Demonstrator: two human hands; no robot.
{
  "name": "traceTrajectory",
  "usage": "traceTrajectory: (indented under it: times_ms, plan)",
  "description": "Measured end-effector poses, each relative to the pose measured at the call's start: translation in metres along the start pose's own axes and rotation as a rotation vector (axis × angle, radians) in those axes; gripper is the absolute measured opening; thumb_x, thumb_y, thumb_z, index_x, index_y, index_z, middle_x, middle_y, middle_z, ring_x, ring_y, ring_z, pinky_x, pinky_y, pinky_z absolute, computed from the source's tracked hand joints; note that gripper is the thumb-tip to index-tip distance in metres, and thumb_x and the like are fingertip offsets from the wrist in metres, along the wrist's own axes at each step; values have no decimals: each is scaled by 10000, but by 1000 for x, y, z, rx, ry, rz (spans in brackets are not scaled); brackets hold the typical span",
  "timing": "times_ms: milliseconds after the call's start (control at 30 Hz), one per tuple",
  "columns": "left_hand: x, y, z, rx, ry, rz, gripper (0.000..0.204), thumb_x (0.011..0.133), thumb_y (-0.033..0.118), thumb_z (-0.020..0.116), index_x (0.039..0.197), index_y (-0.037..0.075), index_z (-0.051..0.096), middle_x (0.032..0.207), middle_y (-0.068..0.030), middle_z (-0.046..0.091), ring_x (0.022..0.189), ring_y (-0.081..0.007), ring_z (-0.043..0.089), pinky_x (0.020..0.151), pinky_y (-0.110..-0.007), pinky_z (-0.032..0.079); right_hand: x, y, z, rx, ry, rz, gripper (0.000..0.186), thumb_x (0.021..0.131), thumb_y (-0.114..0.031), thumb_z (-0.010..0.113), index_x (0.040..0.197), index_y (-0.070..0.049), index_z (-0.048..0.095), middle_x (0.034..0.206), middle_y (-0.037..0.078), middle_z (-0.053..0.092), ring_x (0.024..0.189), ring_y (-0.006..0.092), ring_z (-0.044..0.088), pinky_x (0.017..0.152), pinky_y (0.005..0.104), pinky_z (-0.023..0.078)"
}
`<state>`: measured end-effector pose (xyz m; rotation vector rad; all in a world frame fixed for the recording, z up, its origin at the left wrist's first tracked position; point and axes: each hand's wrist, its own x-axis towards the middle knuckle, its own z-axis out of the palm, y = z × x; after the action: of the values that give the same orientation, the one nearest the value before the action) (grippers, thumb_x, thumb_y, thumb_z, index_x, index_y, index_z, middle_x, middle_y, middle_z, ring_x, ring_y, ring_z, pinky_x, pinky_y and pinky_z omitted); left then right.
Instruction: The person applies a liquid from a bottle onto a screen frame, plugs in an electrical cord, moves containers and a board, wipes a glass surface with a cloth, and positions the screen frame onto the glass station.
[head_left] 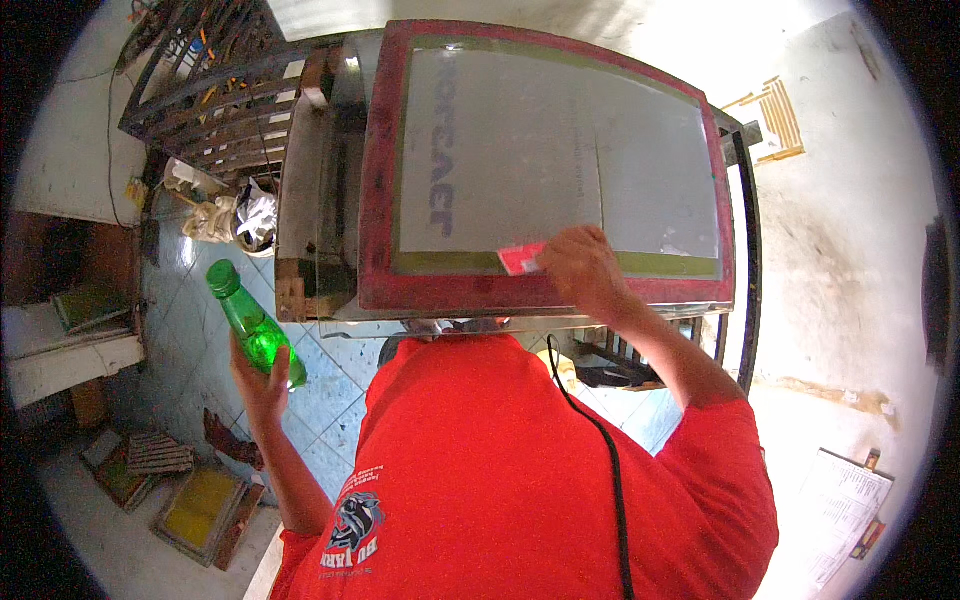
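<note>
My left hand (262, 385) is wrapped round a green bottle (250, 318) with a green cap, holding it tilted out to the left of the table. My right hand (588, 272) pinches a small, flat, red-and-white piece (520, 259) that looks like a card or scraper. That piece is over the near edge of a large screen-printing frame (545, 292). Red borders the frame, and a green-yellow band runs inside it. Faint lettering and a thin line show on the pale grey mesh (520, 150). Whether the piece touches the surface I cannot tell.
A slatted wooden rack (215, 120) stands at the far left, above a bucket (258, 220) with white material in it. Smaller frames (200, 510) lie at the lower left. At the right, a clipboard (845, 490) with papers is by the wall. The floor (330, 380) is blue tile.
</note>
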<state>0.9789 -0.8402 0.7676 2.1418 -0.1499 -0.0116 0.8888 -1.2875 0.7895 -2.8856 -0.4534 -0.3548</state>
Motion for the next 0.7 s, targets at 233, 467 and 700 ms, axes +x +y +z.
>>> traceTrajectory:
  times_ms: [233, 467, 700]
  plan:
    - [14, 3, 3, 25, -9, 60, 742, 719, 343, 691, 1265, -21, 343, 1064, -138, 521, 948, -234, 524, 836, -346, 414, 64, 86, -33, -237, 89, 219, 158, 802, -255, 532, 830, -139, 635, 819, 53, 613, 854, 254, 572, 784, 428, 405]
    - [18, 8, 14, -63, -19, 48, 767, 711, 386, 710, 1267, 6, 344, 1103, -110, 499, 975, -223, 506, 856, -345, 402, 105, 216, -13, -263, 194, 300, 118, 795, -246, 551, 824, -166, 633, 904, 28, 628, 891, 249, 569, 806, 427, 411]
    - [9, -19, 11, -418, 60, 34, 631, 771, 193, 675, 1272, 37, 324, 1127, -106, 507, 994, -213, 514, 859, -352, 416, 51, 94, -22, -343, -235, 243, 102, 781, -161, 528, 777, -84, 596, 751, 112, 586, 776, 308, 557, 753, 453, 417]
